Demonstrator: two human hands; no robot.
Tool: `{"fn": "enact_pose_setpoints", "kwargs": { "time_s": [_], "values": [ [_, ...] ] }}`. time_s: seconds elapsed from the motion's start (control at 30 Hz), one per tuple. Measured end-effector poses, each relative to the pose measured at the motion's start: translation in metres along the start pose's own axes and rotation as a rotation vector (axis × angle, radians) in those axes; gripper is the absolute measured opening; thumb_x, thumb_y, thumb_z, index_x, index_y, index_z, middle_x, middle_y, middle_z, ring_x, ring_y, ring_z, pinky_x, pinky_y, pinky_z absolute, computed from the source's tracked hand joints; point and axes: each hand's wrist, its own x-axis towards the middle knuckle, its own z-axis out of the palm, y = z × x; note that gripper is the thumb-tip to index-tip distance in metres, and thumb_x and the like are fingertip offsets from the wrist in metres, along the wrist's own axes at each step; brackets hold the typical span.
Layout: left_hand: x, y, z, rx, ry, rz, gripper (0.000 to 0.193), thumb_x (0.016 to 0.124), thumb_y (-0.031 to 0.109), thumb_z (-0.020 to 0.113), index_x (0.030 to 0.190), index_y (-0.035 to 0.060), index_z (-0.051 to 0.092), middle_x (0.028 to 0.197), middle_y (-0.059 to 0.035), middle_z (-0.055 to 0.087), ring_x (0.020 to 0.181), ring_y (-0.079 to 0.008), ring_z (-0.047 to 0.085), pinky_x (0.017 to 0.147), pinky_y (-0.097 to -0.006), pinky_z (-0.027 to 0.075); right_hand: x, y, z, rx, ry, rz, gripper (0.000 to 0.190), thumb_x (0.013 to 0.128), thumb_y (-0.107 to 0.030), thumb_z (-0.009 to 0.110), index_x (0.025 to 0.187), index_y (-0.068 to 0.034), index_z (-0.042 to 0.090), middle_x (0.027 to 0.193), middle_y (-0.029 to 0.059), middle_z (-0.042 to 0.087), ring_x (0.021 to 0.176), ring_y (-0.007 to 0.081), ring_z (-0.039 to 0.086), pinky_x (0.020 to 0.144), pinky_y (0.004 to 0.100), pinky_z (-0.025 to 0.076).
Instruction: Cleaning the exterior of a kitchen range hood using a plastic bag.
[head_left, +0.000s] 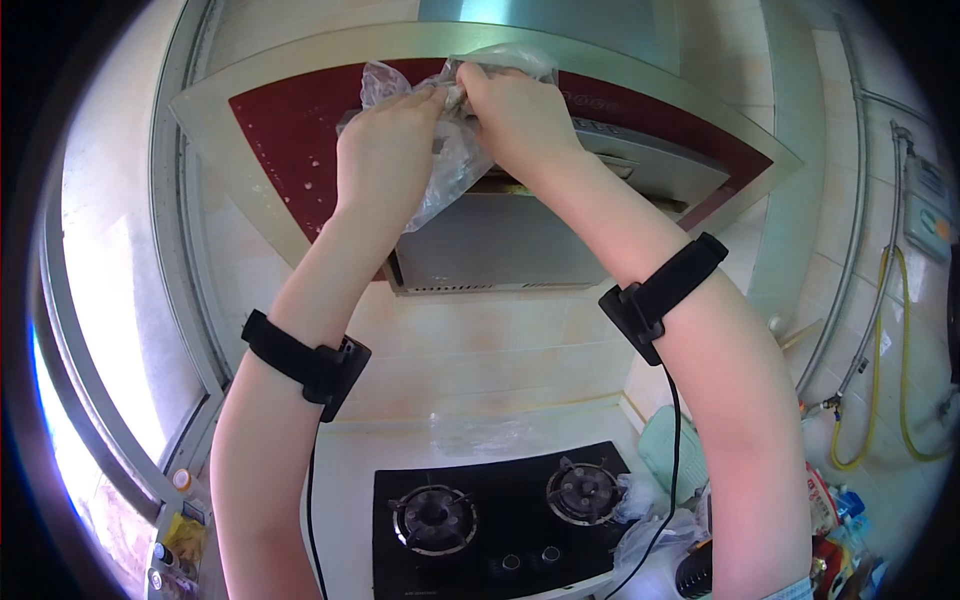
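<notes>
Both of my hands are raised to the front of a range hood with a dark red panel (285, 150), high in the view. My left hand (390, 150) pinches a crumpled clear plastic bag (454, 165) with its fingertips. Beside it, my right hand (521, 112) grips the same bag, its thumb close to the left fingertips. Part of the bag hangs below the hands, and another part bulges above the right one. Around each forearm is a black strap with a small black device and a cable.
Below the hood is a black two-burner gas hob (499, 517) on a white counter (345, 465). A green plastic basket (675, 450), plastic bags and packets lie at the right. Bottles stand at lower left by the window frame. A yellow hose (874, 375) hangs at right.
</notes>
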Motion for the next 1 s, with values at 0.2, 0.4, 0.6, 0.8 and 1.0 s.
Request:
{"fn": "enact_pose_setpoints", "kwargs": {
  "time_s": [0.2,0.4,0.6,0.8,1.0],
  "values": [
    [0.010,0.027,0.008,-0.078,-0.025,-0.006,0.043,0.074,-0.003,0.054,0.113,0.0131,0.063,0.110,-0.0015,0.065,0.096,-0.0211,0.063,0.078,-0.0326,0.053,-0.016,0.021,-0.014,-0.069,-0.003,-0.003,0.025,0.073,-0.005,0.061,0.097,-0.001,0.056,0.074,0.0127,0.066,0.080,0.0299,0.066,0.061,0.0407,0.053],
    [0.012,0.051,0.002,-0.154,-0.150,-0.073,0.044,0.073,-0.003,0.054,0.113,0.0131,0.063,0.110,-0.0017,0.065,0.095,-0.0218,0.064,0.077,-0.0342,0.053,-0.035,0.042,-0.027,-0.023,-0.043,0.017,0.024,0.070,-0.003,0.063,0.093,-0.001,0.055,0.072,0.0130,0.065,0.081,0.0290,0.065,0.063,0.0415,0.052],
    [-0.003,0.070,0.012,-0.125,0.036,0.038,0.047,0.073,-0.002,0.056,0.118,0.0098,0.059,0.119,-0.0036,0.061,0.105,-0.0212,0.060,0.082,-0.0326,0.052,-0.062,0.055,-0.033,0.167,0.109,0.003,0.027,0.070,0.000,0.060,0.096,-0.005,0.054,0.086,0.0116,0.065,0.087,0.0304,0.062,0.069,0.0407,0.051],
    [-0.007,0.098,0.013,-0.093,0.051,0.032,0.048,0.074,-0.001,0.056,0.121,0.0055,0.055,0.126,-0.0066,0.057,0.113,-0.0213,0.056,0.090,-0.0323,0.048,-0.072,0.069,-0.037,0.247,0.085,0.060,0.029,0.073,0.003,0.057,0.099,-0.009,0.053,0.089,0.0084,0.064,0.090,0.0310,0.060,0.072,0.0411,0.050],
    [0.015,0.073,0.009,-0.112,-0.127,-0.055,0.045,0.076,0.000,0.055,0.121,0.0088,0.056,0.114,-0.0070,0.064,0.101,-0.0234,0.062,0.080,-0.0350,0.052,-0.040,0.061,-0.020,0.116,0.017,0.113,0.029,0.072,0.002,0.057,0.099,-0.008,0.055,0.084,0.0121,0.065,0.087,0.0308,0.061,0.070,0.0437,0.049]
  ]
}}
